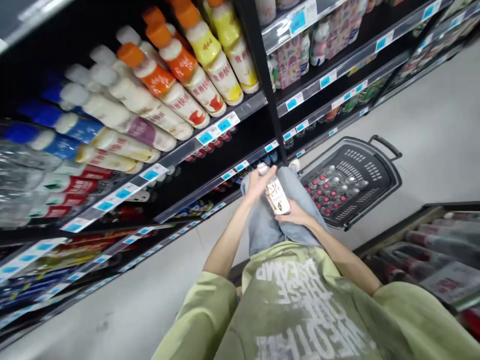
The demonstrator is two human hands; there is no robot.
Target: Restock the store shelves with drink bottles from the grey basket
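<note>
Green shirt (300, 310) is filling the foreground; left hand (258, 184) is curling fingers over a drink bottle (276, 197), right hand (296, 216) cupping it, shopping basket (392, 182) beside.

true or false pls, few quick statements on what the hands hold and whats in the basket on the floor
1. The left hand and the right hand hold one small bottle. True.
2. The basket has nothing in it. False: it holds red-capped bottles.
3. The right hand grips the basket's handle. False: it is under the small bottle.
4. The left hand is at the small bottle's cap end. True.
</note>
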